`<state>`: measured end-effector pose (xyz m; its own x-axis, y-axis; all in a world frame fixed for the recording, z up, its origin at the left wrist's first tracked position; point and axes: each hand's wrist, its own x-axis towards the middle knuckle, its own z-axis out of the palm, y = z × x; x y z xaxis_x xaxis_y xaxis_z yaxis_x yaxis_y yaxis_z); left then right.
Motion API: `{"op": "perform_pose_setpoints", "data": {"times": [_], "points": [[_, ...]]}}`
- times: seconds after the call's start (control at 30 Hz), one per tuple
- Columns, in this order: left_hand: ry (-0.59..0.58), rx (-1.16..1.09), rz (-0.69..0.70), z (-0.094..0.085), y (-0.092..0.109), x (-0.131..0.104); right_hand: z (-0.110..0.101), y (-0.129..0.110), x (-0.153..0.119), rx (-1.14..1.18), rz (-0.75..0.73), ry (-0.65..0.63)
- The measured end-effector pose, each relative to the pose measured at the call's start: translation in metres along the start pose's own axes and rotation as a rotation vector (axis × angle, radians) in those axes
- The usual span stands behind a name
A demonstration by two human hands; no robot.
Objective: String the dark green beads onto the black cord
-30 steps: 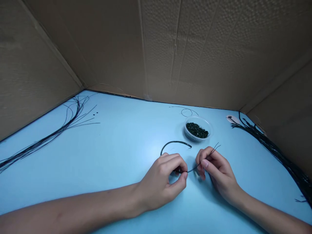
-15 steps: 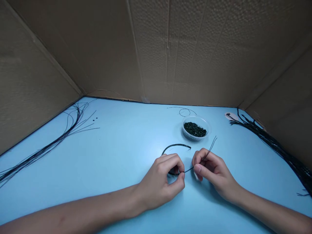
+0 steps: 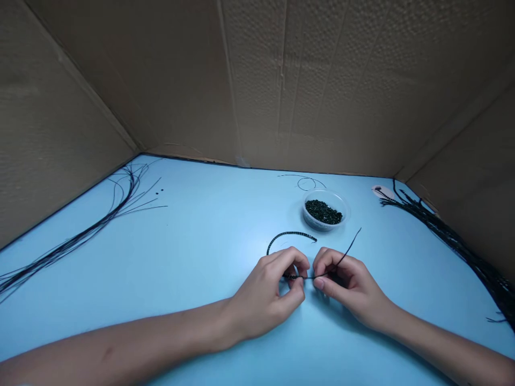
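Observation:
A dark beaded strand (image 3: 292, 233) curves over the blue table and runs under my left hand (image 3: 276, 295). The fingertips of my left hand are pinched on the strand near its end, where thin dark cord comes out. My right hand (image 3: 350, 287) pinches that cord (image 3: 351, 245) between thumb and fingers, a short gap to the right of my left hand. The cord's loose end sticks up past my right hand. Behind my hands, a clear round bowl (image 3: 322, 225) holds small dark green beads (image 3: 323, 212).
Loose dark cords (image 3: 92, 228) lie along the left side, near two tiny dark beads. A thick bundle of dark strands (image 3: 454, 241) lies at the right, by a pale round piece (image 3: 382, 192). One thin curled cord (image 3: 307, 184) lies behind the bowl. Cardboard walls (image 3: 257, 91) enclose the table (image 3: 201, 230).
Both hands have moved closer together and slightly up. The gap of cord between them is shorter and more level. The cord's loose ends, spread apart before, now lie together as one line.

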<state>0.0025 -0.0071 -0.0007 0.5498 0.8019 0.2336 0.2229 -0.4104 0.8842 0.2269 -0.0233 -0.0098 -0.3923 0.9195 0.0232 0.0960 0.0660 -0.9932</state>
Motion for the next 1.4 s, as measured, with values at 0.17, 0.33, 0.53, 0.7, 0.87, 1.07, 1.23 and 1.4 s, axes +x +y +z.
{"op": "perform_pose_setpoints", "data": {"times": [0.17,0.33,0.53,0.7,0.87,1.07,1.23,1.4], "points": [[-0.037,0.012,0.056,0.0,-0.0028,-0.0014,0.001,-0.0015,-0.0011,0.029,0.025,0.025],[-0.052,0.025,0.088,-0.0007,-0.0058,-0.002,0.0011,-0.0022,-0.0019,0.04,0.024,0.035],[-0.048,-0.024,0.043,-0.0011,-0.0055,-0.0015,-0.0015,0.0025,-0.001,0.098,0.042,0.122],[-0.016,-0.011,0.007,0.0007,-0.0028,0.0002,-0.002,0.002,-0.0017,0.099,0.045,0.141],[-0.018,0.005,-0.009,0.0008,-0.004,0.0006,-0.0022,0.0008,-0.0026,0.1,0.039,0.146],[-0.024,-0.006,0.005,0.0005,-0.0067,-0.0004,-0.0021,0.0003,-0.0026,0.113,0.031,0.154],[-0.032,0.01,0.001,0.0009,-0.0074,-0.0005,-0.0018,0.0,-0.003,0.105,0.043,0.147],[-0.038,0.006,0.018,0.0007,-0.0087,-0.0006,-0.002,0.0006,-0.0025,0.107,0.047,0.134]]}}
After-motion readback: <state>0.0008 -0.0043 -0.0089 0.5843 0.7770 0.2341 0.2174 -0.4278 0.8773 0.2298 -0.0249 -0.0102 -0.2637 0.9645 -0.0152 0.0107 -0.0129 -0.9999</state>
